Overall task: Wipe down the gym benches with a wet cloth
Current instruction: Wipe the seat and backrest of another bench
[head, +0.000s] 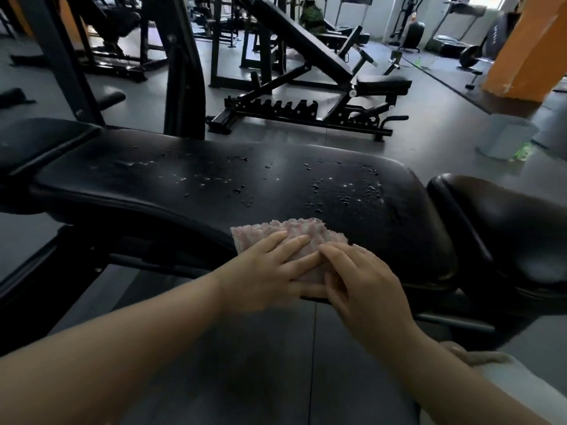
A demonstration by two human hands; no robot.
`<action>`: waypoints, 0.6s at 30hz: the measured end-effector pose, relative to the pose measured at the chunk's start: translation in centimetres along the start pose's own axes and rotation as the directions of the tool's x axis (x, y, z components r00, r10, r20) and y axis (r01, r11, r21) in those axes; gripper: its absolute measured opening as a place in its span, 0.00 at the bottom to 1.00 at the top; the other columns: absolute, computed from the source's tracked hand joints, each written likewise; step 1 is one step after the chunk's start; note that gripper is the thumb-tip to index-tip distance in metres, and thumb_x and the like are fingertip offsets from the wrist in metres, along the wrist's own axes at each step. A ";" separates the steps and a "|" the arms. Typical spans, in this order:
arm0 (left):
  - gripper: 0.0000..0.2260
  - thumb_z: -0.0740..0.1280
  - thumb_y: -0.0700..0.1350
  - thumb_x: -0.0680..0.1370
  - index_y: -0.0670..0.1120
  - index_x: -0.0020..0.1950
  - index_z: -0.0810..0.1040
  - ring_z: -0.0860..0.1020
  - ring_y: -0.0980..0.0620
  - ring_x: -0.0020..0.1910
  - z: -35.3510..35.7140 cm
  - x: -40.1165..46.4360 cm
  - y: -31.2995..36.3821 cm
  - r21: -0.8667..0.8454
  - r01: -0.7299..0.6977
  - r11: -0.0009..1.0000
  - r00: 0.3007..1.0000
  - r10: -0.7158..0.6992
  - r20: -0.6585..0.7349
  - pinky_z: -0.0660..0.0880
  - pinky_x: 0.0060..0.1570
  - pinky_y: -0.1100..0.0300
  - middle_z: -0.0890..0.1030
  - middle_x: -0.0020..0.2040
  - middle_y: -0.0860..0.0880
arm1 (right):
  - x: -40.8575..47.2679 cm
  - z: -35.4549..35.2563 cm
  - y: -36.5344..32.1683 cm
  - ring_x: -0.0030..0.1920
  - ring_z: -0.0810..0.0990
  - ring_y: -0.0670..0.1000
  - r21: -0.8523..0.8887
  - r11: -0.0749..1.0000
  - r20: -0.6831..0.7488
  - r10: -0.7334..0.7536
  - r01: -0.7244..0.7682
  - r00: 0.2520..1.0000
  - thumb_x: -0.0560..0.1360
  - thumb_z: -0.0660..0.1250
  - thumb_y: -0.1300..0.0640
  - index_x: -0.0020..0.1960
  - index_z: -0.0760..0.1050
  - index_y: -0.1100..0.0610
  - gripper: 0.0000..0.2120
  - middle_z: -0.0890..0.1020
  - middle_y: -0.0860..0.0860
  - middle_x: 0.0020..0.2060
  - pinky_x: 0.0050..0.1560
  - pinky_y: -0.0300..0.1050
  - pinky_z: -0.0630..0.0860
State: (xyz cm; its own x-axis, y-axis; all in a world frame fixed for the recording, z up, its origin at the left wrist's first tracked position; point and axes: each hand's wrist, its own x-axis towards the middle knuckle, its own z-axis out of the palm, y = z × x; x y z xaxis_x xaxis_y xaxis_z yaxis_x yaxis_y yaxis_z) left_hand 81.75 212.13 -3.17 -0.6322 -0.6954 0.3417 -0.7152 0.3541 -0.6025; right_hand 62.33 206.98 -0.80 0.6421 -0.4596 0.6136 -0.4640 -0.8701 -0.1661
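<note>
- Here, the cloth [288, 237] is being pressed flat onto the near edge of the bench pad [214, 185], part of it lying over the rim toward the person.
- It is being held down by the left hand [267, 271], fingers straight and spread over the fabric, and by the right hand [365, 289], fingers loosely bent and resting on the cloth's right side; nothing is being pinched.
- Droplets [346, 191] are sitting across most of the pad, so little of the surface is likely being counted as wiped yet.
- Because the cloth is hanging over the rim, it is at risk of being dragged off the edge if the stroke is being pulled toward the body.
- On wet vinyl, flat palms are at risk of sliding over the cloth, leaving it bunched and streaks behind.
- The gap beside the neighbouring pad [503, 234] is likely being missed, water being pushed into it.
- The bucket [506, 136] is standing well apart on the floor, so rinsing is probably being delayed.
</note>
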 end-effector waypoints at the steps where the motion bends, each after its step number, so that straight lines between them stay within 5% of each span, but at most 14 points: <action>1: 0.26 0.58 0.51 0.73 0.59 0.71 0.58 0.72 0.39 0.62 0.2 -1.4 -1.0 0.004 -0.010 1.000 1.000 0.010 0.001 0.66 0.60 0.45 0.61 0.71 0.44 | 0.6 0.6 -1.1 0.47 0.79 0.49 -0.002 1.000 0.014 0.010 -0.010 1.000 0.72 0.59 0.56 0.51 0.78 0.60 0.13 0.83 0.51 0.46 0.61 0.40 0.67; 5: 0.23 0.55 0.52 0.78 0.61 0.73 0.56 0.64 0.40 0.67 1.5 -6.7 -4.7 -0.007 -0.020 1.000 0.999 0.020 0.033 0.61 0.65 0.43 0.58 0.73 0.44 | 3.6 3.7 -4.9 0.39 0.82 0.49 -0.068 0.998 0.075 -0.008 0.013 0.997 0.73 0.57 0.53 0.44 0.79 0.57 0.13 0.83 0.49 0.39 0.59 0.41 0.71; 8: 0.21 0.54 0.52 0.78 0.61 0.72 0.60 0.65 0.40 0.68 1.7 -10.3 -7.7 -0.023 0.018 1.000 0.997 -0.016 0.079 0.61 0.66 0.42 0.61 0.73 0.44 | 6.5 6.0 -7.7 0.43 0.84 0.48 -0.078 0.996 0.120 -0.043 0.052 0.992 0.72 0.60 0.53 0.43 0.81 0.56 0.12 0.85 0.50 0.44 0.57 0.43 0.75; 12: 0.21 0.54 0.56 0.77 0.58 0.71 0.64 0.64 0.37 0.70 0.5 -14.2 -9.8 -0.047 0.174 0.984 0.965 -0.160 0.209 0.60 0.67 0.39 0.63 0.73 0.42 | 8.8 7.1 -10.6 0.68 0.71 0.52 0.011 0.998 0.391 -0.067 0.069 0.918 0.79 0.61 0.55 0.69 0.69 0.60 0.20 0.71 0.54 0.69 0.71 0.45 0.60; 15: 0.20 0.55 0.53 0.78 0.51 0.69 0.67 0.70 0.36 0.66 -0.4 -13.7 -8.3 -0.179 0.385 0.905 0.915 -0.350 0.200 0.67 0.62 0.35 0.73 0.67 0.43 | 8.2 6.6 -10.9 0.50 0.82 0.57 -0.076 0.993 0.252 -0.066 0.087 0.966 0.73 0.60 0.56 0.55 0.80 0.59 0.16 0.82 0.56 0.54 0.52 0.50 0.78; 18: 0.21 0.55 0.53 0.77 0.47 0.65 0.75 0.76 0.36 0.60 -0.7 -10.5 -5.9 -0.234 0.540 0.809 0.841 -0.507 0.188 0.72 0.54 0.33 0.79 0.61 0.45 | 7.5 5.2 -9.6 0.40 0.82 0.56 -0.201 0.977 0.244 -0.021 0.072 0.970 0.66 0.61 0.60 0.45 0.82 0.57 0.13 0.84 0.53 0.45 0.41 0.49 0.80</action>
State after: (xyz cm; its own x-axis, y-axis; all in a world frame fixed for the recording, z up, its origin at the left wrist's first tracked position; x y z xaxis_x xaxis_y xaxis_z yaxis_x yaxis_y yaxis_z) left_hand 92.38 217.80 -2.74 -0.1128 -0.8821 0.4573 -0.9893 0.0570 -0.1340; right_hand 74.78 210.96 1.40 0.7813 -0.4703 0.4103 -0.5295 -0.8475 0.0368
